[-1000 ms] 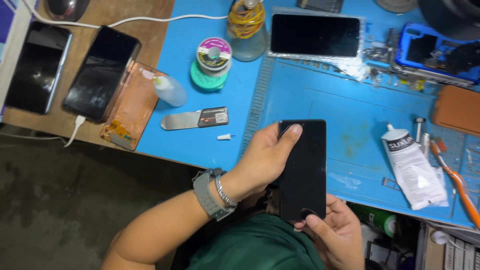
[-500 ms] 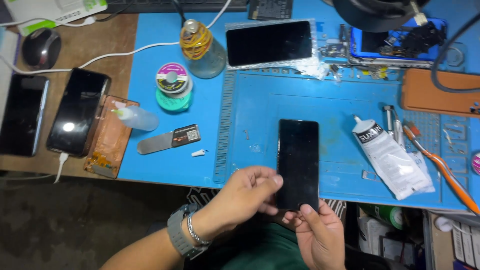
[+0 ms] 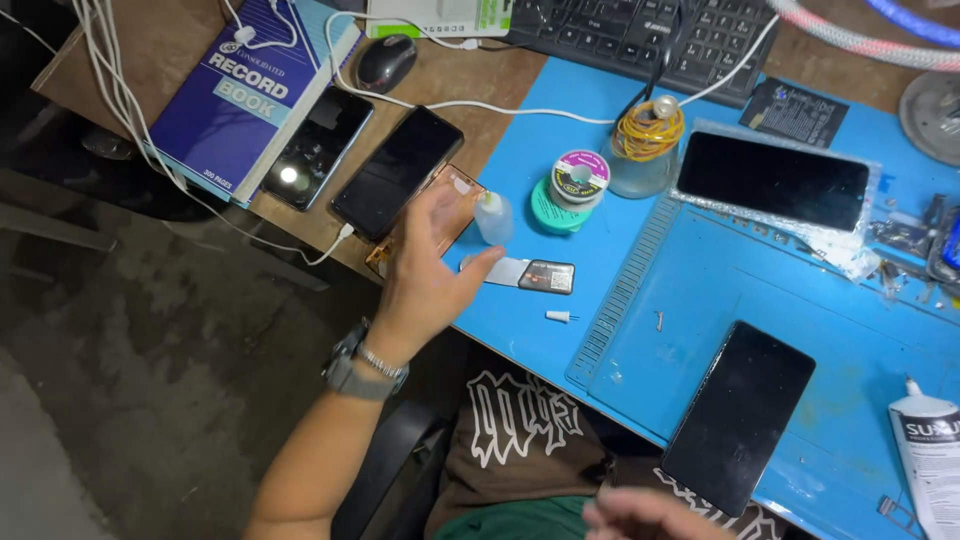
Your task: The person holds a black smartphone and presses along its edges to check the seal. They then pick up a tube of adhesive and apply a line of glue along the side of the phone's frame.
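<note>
The black phone (image 3: 738,415) now lies released on the counter (image 3: 700,290) — left hand (image 3: 425,275) open, reaching toward ten o'clock, right hand (image 3: 650,515) blurred, grip unclear.

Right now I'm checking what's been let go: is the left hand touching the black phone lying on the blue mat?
Apart. The head view shows the left hand raised near the small bottle, with bare blue mat between it and the black phone.

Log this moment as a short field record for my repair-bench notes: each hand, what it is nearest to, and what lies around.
left hand: open, raised over the table edge, holding nothing
nearest to left hand: small clear bottle and flat metal tool
right hand: blurred at bottom edge, grip unclear
nearest to right hand: black phone lying flat on blue mat
around: two dark phones, solder spools, blue book, mouse
</note>
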